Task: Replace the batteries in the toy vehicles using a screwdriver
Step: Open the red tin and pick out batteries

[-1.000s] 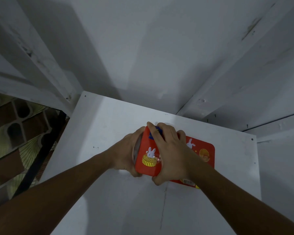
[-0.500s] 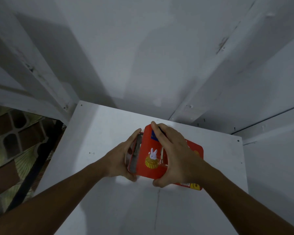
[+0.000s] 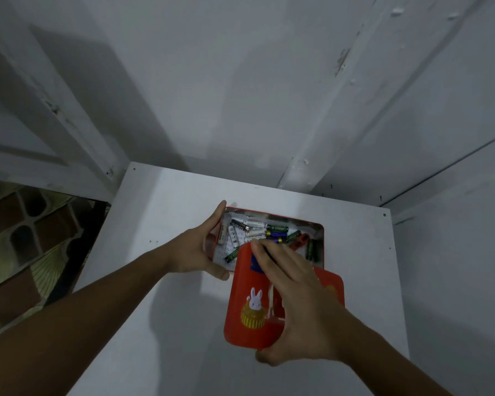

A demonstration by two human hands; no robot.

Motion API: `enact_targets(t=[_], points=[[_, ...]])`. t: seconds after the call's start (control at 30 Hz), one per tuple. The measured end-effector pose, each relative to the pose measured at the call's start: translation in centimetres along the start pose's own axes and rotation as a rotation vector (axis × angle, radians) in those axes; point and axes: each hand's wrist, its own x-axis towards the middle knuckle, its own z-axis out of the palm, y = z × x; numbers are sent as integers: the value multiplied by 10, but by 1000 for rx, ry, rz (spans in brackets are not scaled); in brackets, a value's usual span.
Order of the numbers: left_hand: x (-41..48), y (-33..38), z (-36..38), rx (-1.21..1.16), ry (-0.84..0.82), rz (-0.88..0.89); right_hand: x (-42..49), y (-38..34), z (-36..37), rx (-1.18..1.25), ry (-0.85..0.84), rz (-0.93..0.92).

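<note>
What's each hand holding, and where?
The right hand grips the red lid across its near and far edges; left hand holds the tin by its left end.

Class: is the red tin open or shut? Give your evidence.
Open. The right hand holds the lid off the tin; batteries show inside.
</note>
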Motion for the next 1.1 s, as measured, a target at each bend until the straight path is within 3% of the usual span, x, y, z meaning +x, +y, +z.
enact_targets(t=[0.17, 0.27, 0.53, 0.9, 1.1], points=[[-2, -1, 8, -71, 70, -23, -11, -15, 38, 9, -108, -36], [-4, 0, 14, -119, 90, -30, -12, -17, 66, 2, -75, -105], [-7, -1, 20, -187, 150, -62, 8, -1, 119, -96, -50, -30], [-9, -4, 25, -224, 176, -47, 31, 8, 147, -258, -3, -37], [-11, -3, 27, -237, 205, -34, 31, 11, 148, -219, 3, -47]])
